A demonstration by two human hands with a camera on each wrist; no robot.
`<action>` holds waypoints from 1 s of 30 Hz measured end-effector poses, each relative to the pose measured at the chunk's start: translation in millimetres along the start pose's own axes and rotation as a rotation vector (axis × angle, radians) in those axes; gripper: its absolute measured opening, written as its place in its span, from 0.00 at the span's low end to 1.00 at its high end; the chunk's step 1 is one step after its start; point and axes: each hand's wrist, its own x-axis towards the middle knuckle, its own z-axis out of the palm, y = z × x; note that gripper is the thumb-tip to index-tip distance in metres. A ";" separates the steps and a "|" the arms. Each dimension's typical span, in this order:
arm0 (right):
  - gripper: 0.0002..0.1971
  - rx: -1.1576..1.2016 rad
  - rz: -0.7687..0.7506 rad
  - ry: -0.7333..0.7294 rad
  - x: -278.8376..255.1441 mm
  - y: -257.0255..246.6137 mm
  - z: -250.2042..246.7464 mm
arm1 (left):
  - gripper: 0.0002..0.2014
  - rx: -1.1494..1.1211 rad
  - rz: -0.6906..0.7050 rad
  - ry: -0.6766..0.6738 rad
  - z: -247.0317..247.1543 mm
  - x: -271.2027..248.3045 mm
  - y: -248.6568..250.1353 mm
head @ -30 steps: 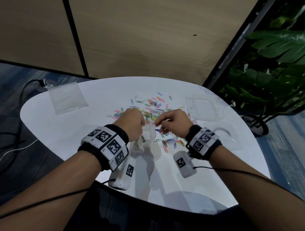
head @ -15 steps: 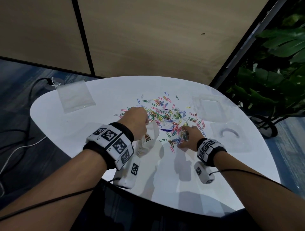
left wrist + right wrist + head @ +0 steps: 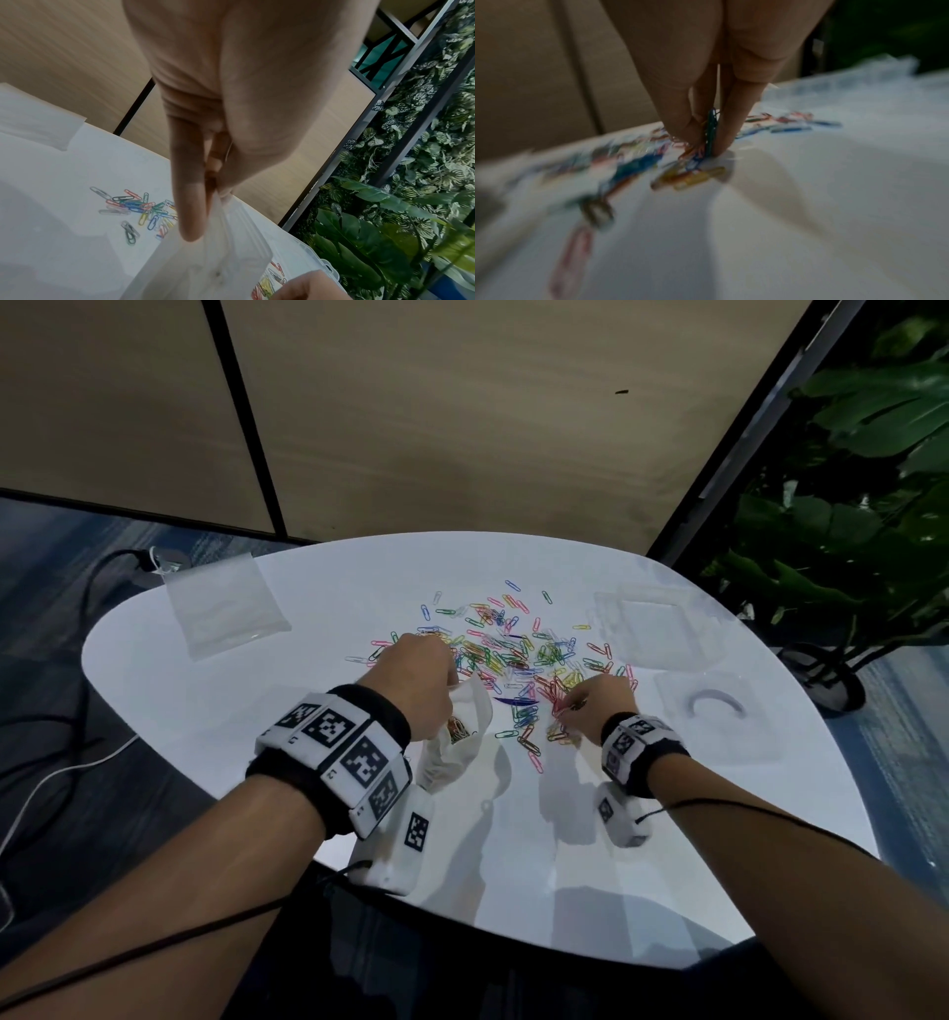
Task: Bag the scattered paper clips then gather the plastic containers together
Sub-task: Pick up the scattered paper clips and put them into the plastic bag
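Coloured paper clips (image 3: 513,654) lie scattered across the middle of the white table (image 3: 308,711). My left hand (image 3: 426,680) pinches the rim of a small clear plastic bag (image 3: 457,742), which hangs open with some clips inside; the left wrist view shows thumb and fingers (image 3: 190,203) clamped on the bag (image 3: 213,263). My right hand (image 3: 590,706) is down at the near right edge of the pile, its fingertips (image 3: 690,127) pinching a small bunch of paper clips (image 3: 711,132) against the table. Two clear plastic containers (image 3: 647,629) (image 3: 719,711) sit right of the pile.
A flat clear bag (image 3: 226,608) lies at the table's far left edge. Cables run over the floor on the left. A leafy plant (image 3: 847,531) stands past the table's right side. A wood-panel wall is behind the table.
My right hand left the bag mouth, moved right and down to the pile, and now pinches clips there. The left hand has kept its hold on the bag.
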 end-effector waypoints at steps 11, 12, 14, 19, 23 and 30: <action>0.06 1.280 0.131 -0.492 -24.4 -52.9 -58.3 | 0.14 -0.012 -0.033 -0.007 1.9 3.0 1.6; 0.06 1.251 0.088 -0.543 -34.0 -62.8 -60.9 | 0.14 -0.024 -0.038 -0.004 2.0 2.6 2.5; 0.05 1.163 0.022 -0.595 -54.0 -78.7 -57.4 | 0.14 -0.049 -0.041 0.007 2.9 2.4 3.1; 0.05 0.954 -0.013 -0.424 -78.4 -97.2 -23.6 | 0.11 -0.121 -0.053 0.025 4.4 0.9 4.3; 0.12 0.717 -0.165 -0.322 -84.0 -103.3 -12.2 | 0.13 -0.157 -0.040 0.041 5.0 -2.6 6.4; 0.18 0.096 -0.489 -0.259 -92.4 -110.4 -26.1 | 0.14 -0.133 -0.025 0.044 2.9 -3.5 6.9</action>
